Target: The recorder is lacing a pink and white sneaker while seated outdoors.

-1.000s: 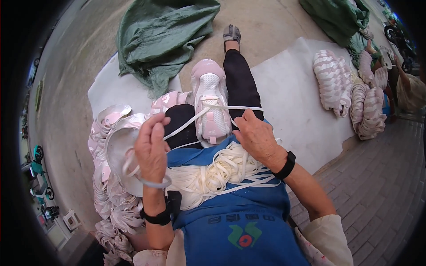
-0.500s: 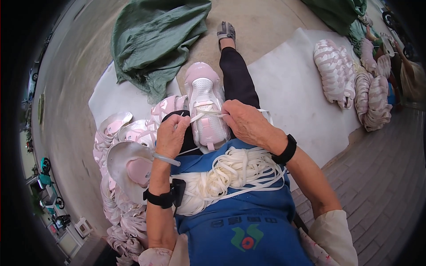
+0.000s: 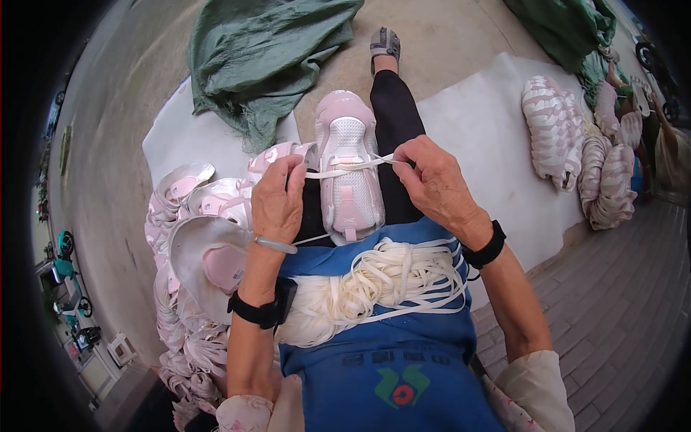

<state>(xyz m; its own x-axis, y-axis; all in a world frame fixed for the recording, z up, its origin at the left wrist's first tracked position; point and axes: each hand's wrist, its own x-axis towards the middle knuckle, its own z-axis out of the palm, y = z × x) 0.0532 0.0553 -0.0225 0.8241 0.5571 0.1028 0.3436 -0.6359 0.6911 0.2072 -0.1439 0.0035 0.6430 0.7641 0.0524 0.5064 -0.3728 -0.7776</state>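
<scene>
On the lap, both hands' fingers pinch a flat white lace taut across a mesh-topped pink shoe

I see a black band on each wrist, a blue apron with a red-and-green emblem, pale floral sleeves, black leggings, and a grey sandal.

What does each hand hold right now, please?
Left hand: fingers closed on the white lace beside the pink shoe.
Right hand: fingers pinching the lace's other end.
</scene>
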